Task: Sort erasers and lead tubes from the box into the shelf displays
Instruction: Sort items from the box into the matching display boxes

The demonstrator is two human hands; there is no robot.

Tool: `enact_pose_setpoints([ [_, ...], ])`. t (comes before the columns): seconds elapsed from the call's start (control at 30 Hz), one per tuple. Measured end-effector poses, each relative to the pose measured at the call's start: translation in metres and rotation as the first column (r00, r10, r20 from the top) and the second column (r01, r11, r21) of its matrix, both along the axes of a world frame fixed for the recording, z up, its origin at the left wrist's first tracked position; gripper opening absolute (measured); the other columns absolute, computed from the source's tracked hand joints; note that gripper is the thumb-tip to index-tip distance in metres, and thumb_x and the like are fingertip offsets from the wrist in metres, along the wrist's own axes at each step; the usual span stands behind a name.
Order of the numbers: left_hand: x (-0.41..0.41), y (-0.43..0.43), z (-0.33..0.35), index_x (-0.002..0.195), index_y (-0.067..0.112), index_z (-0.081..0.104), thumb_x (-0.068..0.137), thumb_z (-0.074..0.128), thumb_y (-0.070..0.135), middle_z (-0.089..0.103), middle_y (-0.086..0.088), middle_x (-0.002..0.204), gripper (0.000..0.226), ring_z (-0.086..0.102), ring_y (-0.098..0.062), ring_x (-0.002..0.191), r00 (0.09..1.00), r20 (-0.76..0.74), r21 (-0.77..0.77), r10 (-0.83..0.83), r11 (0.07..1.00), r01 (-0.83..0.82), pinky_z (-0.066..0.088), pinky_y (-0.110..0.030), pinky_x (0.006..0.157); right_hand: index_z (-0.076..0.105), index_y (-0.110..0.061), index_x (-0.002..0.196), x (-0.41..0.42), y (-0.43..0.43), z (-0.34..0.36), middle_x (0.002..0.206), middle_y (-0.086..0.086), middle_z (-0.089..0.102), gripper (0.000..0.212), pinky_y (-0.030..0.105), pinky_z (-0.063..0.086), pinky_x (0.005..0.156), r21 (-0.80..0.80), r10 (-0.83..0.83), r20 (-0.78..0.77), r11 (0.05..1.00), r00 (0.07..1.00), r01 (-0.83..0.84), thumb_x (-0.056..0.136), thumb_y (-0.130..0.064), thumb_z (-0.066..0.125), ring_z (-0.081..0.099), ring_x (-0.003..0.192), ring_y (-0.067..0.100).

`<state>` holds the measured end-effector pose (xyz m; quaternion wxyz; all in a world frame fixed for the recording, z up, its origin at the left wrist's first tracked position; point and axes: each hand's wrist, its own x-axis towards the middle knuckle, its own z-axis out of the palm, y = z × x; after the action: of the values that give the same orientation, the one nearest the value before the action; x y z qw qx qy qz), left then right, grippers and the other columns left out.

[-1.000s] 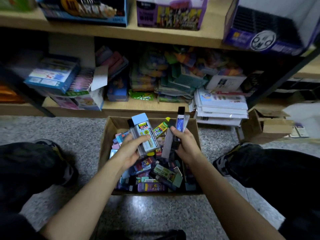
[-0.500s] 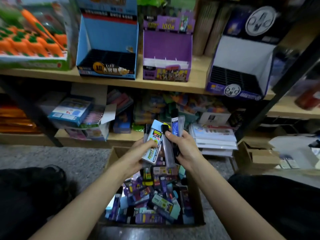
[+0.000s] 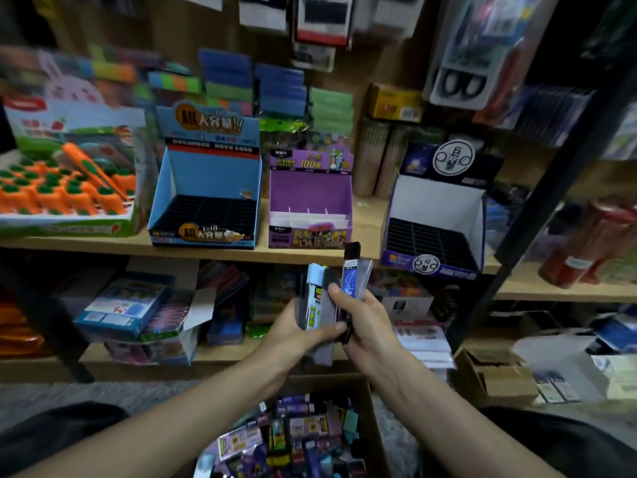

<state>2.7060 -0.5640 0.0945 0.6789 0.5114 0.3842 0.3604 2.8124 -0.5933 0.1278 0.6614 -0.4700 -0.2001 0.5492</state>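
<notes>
Lead tubes [image 3: 314, 294] upright in left hand [image 3: 293, 329], right hand [image 3: 368, 322], box [image 3: 375, 429] beneath

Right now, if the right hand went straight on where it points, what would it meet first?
Likely the shelf edge beside the purple display, met by the right hand's lead tubes; depth unclear.

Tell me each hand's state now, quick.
Left hand: grip closed round a stack of flat plastic lead tubes, one light blue.
Right hand: grip closed round a slim dark blue lead tube with a black cap.
</notes>
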Motion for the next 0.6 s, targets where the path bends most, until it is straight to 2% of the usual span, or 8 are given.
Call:
enact_pose_setpoints([
  [0.07, 0.003, 0.007, 0.000, 0.103, 0.019, 0.058, 0.069, 0.079, 0.010, 0.071, 0.002, 0.086, 0.041, 0.068, -0.008, 0.075, 1.000, 0.002, -0.007, 0.005, 1.000, -0.005, 0.050, -0.018, 0.057, 0.062, -0.006, 0.097, 0.005, 0.005, 0.001, 0.088, 0.014, 0.067, 0.008, 0.043, 0.056, 0.074, -0.002, 0.031, 0.082, 1.000, 0.996, -0.031, 0.090, -0.008, 0.057, 0.065, 0.080, 0.026],
  [0.17, 0.006, 0.021, 0.007, 0.105, 0.019, 0.061, 0.076, 0.074, 0.010, 0.073, 0.002, 0.081, 0.033, 0.068, -0.006, 0.068, 0.999, 0.052, -0.017, 0.003, 1.000, -0.002, 0.047, -0.016, 0.049, 0.060, -0.010, 0.095, 0.021, 0.012, 0.006, 0.074, 0.006, 0.062, 0.008, 0.033, 0.054, 0.054, -0.007, 0.053, 0.228, 0.999, 0.972, -0.053, 0.093, -0.016, 0.056, 0.063, 0.060, 0.015],
  [0.23, 0.009, 0.030, 0.015, 0.105, 0.020, 0.060, 0.079, 0.071, 0.011, 0.073, 0.003, 0.075, 0.030, 0.069, -0.007, 0.063, 0.997, 0.082, -0.025, -0.005, 1.000, 0.007, 0.046, -0.016, 0.044, 0.058, -0.006, 0.101, 0.036, 0.018, 0.012, 0.072, 0.007, 0.061, 0.012, 0.025, 0.051, 0.048, 0.009, 0.059, 0.278, 0.998, 0.959, -0.064, 0.093, -0.014, 0.056, 0.062, 0.057, 0.012],
  [0.37, 0.020, 0.042, 0.026, 0.115, 0.016, 0.057, 0.072, 0.073, 0.013, 0.073, -0.009, 0.094, 0.045, 0.070, -0.023, 0.086, 0.987, 0.160, -0.007, -0.026, 1.000, 0.028, 0.057, -0.032, 0.067, 0.054, -0.008, 0.101, 0.063, 0.025, 0.025, 0.059, 0.001, 0.052, 0.016, 0.020, 0.036, 0.040, -0.036, 0.168, 0.490, 0.984, 0.856, -0.172, 0.089, -0.016, 0.062, 0.046, 0.042, 0.008],
  [0.5, 0.023, 0.052, 0.038, 0.117, 0.013, 0.057, 0.067, 0.073, 0.024, 0.073, -0.011, 0.097, 0.054, 0.070, -0.025, 0.084, 0.973, 0.231, 0.010, 0.020, 1.000, -0.023, 0.055, -0.032, 0.063, 0.049, -0.001, 0.111, 0.074, 0.021, 0.031, 0.055, 0.003, 0.051, 0.041, 0.019, 0.031, 0.036, -0.051, 0.357, 0.429, 0.927, 0.830, -0.372, 0.083, -0.023, 0.068, 0.039, 0.037, 0.010],
  [0.6, 0.024, 0.058, 0.047, 0.118, 0.016, 0.057, 0.068, 0.072, 0.027, 0.071, -0.013, 0.104, 0.054, 0.070, -0.026, 0.087, 0.963, 0.268, -0.008, 0.009, 1.000, -0.007, 0.058, -0.035, 0.065, 0.053, -0.009, 0.103, 0.071, 0.018, 0.033, 0.055, 0.005, 0.055, 0.037, 0.019, 0.033, 0.036, -0.056, 0.453, 0.403, 0.880, 0.795, -0.472, 0.077, -0.030, 0.070, 0.044, 0.036, 0.010],
])
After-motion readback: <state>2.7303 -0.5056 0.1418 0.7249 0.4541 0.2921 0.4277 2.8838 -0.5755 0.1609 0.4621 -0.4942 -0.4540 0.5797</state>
